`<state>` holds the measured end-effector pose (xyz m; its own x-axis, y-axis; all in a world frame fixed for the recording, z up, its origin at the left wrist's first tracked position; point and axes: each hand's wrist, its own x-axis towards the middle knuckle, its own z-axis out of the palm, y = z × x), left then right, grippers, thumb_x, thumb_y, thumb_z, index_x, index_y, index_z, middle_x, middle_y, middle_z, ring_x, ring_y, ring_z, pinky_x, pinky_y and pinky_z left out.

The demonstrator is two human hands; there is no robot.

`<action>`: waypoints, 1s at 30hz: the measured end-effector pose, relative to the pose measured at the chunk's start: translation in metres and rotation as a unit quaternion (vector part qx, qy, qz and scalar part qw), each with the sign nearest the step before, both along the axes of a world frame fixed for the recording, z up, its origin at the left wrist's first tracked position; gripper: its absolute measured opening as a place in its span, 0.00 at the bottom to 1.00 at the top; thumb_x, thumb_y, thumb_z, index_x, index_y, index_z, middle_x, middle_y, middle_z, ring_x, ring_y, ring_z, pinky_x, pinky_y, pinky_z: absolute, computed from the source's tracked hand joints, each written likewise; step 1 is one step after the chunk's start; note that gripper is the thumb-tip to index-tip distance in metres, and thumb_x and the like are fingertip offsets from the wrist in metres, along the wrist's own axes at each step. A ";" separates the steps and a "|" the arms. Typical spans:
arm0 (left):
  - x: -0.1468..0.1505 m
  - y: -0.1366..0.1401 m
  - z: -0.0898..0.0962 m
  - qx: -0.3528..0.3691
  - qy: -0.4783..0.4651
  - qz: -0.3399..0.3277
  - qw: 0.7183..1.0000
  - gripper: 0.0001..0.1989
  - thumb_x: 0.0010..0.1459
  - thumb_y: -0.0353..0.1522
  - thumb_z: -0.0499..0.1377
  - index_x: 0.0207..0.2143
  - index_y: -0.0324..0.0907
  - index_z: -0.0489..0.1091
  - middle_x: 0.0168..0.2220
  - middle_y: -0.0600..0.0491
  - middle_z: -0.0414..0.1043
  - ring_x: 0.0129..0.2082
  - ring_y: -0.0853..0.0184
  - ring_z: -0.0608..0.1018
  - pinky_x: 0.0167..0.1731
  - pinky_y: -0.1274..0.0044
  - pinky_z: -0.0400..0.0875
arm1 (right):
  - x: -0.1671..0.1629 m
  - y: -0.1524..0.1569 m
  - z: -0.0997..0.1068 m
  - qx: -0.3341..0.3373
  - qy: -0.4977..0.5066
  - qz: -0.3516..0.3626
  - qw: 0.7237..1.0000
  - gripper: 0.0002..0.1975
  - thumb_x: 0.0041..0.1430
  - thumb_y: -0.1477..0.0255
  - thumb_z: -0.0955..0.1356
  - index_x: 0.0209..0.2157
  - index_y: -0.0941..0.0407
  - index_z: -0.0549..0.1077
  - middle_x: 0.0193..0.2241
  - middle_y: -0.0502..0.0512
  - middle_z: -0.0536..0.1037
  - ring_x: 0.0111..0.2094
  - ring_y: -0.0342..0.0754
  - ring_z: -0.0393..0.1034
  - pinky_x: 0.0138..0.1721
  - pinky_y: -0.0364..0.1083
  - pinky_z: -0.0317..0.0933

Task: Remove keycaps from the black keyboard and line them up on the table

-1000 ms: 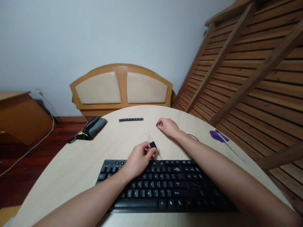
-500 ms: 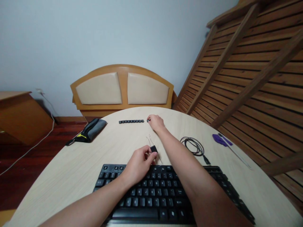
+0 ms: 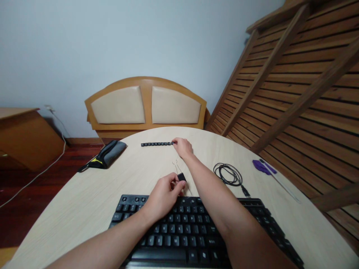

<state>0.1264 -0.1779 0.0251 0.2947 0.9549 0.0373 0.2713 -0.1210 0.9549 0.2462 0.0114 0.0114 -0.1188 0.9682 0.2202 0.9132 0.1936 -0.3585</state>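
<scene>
You are pinching a keycap (image 3: 172,143) with your right hand (image 3: 183,147), the nearer one, at the right end of the row (image 3: 155,144), which is stretching leftward, contact too small to tell, while your left hand (image 3: 165,189) is grasping the puller (image 3: 181,177).

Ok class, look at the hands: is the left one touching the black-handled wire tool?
Touching. The head view shows the left hand pinching the black-handled wire tool near its middle, with no gap showing between them.
</scene>
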 end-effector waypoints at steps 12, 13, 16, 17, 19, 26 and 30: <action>0.000 -0.001 0.001 -0.003 -0.004 -0.005 1.000 0.10 0.62 0.37 0.55 0.30 0.41 0.66 0.25 0.53 0.74 0.27 0.64 0.77 0.30 0.74 0.68 | -0.003 -0.001 -0.001 0.007 0.020 -0.001 1.000 0.13 0.65 0.69 0.65 0.50 0.47 0.73 0.47 0.53 0.78 0.50 0.51 0.70 0.49 0.49 0.63; 0.000 -0.001 0.001 -0.003 -0.004 -0.005 1.000 0.10 0.62 0.37 0.55 0.30 0.41 0.66 0.25 0.53 0.74 0.27 0.64 0.77 0.30 0.75 0.68 | -0.003 -0.001 -0.001 0.008 0.020 0.003 1.000 0.13 0.66 0.69 0.64 0.50 0.49 0.73 0.48 0.54 0.77 0.50 0.51 0.70 0.49 0.51 0.63; 0.000 0.000 0.000 0.002 -0.002 -0.003 1.000 0.10 0.62 0.37 0.55 0.29 0.41 0.66 0.25 0.53 0.74 0.27 0.64 0.77 0.30 0.74 0.68 | -0.003 0.000 -0.002 0.011 0.022 0.014 1.000 0.15 0.66 0.66 0.64 0.52 0.55 0.71 0.48 0.57 0.75 0.49 0.52 0.70 0.50 0.56 0.63; 0.000 0.000 -0.001 0.002 -0.001 -0.004 1.000 0.10 0.62 0.37 0.55 0.30 0.41 0.66 0.25 0.53 0.74 0.27 0.64 0.77 0.30 0.74 0.68 | -0.003 0.000 -0.002 0.012 0.023 0.016 1.000 0.15 0.66 0.66 0.65 0.52 0.56 0.70 0.48 0.58 0.75 0.49 0.52 0.70 0.50 0.57 0.64; 0.000 0.001 -0.002 0.004 0.000 -0.003 1.000 0.10 0.62 0.37 0.55 0.30 0.41 0.66 0.25 0.53 0.74 0.27 0.64 0.77 0.30 0.74 0.68 | -0.003 0.000 -0.001 0.013 0.024 0.018 0.999 0.15 0.66 0.66 0.65 0.51 0.56 0.70 0.49 0.58 0.74 0.48 0.52 0.70 0.50 0.57 0.64; 0.000 0.002 -0.004 0.008 0.007 -0.002 1.000 0.10 0.62 0.37 0.55 0.30 0.41 0.66 0.25 0.52 0.74 0.27 0.64 0.77 0.29 0.75 0.68 | -0.002 -0.003 0.004 0.000 0.017 0.010 1.000 0.16 0.65 0.67 0.66 0.53 0.56 0.68 0.51 0.59 0.71 0.47 0.52 0.70 0.47 0.56 0.67; -0.001 0.001 -0.003 0.000 0.002 -0.005 1.000 0.11 0.62 0.37 0.55 0.30 0.41 0.66 0.25 0.53 0.75 0.27 0.64 0.77 0.30 0.75 0.69 | 0.006 -0.007 0.018 -0.031 -0.009 0.016 0.999 0.16 0.65 0.67 0.66 0.52 0.57 0.68 0.51 0.59 0.71 0.46 0.52 0.70 0.46 0.55 0.68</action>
<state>0.1259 -0.1767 0.0225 0.3053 0.9516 0.0360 0.2741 -0.1240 0.9537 0.2526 0.0042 0.0289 -0.1530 0.9758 0.1565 0.9137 0.2000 -0.3538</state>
